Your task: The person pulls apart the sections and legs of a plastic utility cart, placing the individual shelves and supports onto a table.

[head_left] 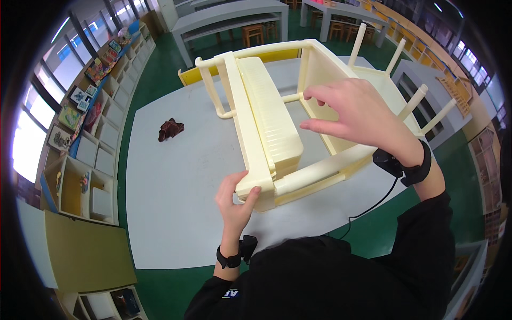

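A cream plastic storage cart or rack lies on its side on the table, made of panels, tubes and a ribbed tray-like part. At its near left corner, my left hand grips the end panel, thumb on top and fingers round the outer edge. My right hand hovers over the open frame, thumb and fingers apart, with nothing between them. Several round posts stick out from the far right panel. Its fingertips are nearest the middle crossbar.
The light grey table carries a crumpled dark red-brown item at left. A yellow edge shows behind the cart. Low shelves line the left; grey tables with wooden stools stand beyond. A black cable hangs from my right wrist.
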Tool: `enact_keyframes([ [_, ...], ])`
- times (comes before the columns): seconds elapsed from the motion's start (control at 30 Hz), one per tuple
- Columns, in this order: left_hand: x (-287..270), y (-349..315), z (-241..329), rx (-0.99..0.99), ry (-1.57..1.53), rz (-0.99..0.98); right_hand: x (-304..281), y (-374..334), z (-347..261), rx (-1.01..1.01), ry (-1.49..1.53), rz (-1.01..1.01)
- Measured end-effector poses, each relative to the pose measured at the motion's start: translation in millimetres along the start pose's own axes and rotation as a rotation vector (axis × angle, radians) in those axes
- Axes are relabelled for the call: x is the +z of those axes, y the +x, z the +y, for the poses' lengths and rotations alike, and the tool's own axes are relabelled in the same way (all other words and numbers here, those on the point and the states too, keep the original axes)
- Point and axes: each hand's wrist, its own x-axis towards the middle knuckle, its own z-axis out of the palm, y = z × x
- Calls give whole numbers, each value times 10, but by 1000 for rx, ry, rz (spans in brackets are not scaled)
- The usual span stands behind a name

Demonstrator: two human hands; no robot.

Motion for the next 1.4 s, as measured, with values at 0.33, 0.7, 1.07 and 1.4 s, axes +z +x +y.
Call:
enact_keyframes([
  [0.33,-123,-115,341,104,-54,-287,181,266,-82,48,20,-256],
  [0.7,-431,113,240,36,-482,-943,711,-1233,46,222,152,-125],
  [1.07,-3,12,-120,-28,-958,-1206,1130,-1346,371,115,180,418],
  [1.4,568,-143,139,-27,-778,-1214,1135,-1335,1013,31,276,352],
])
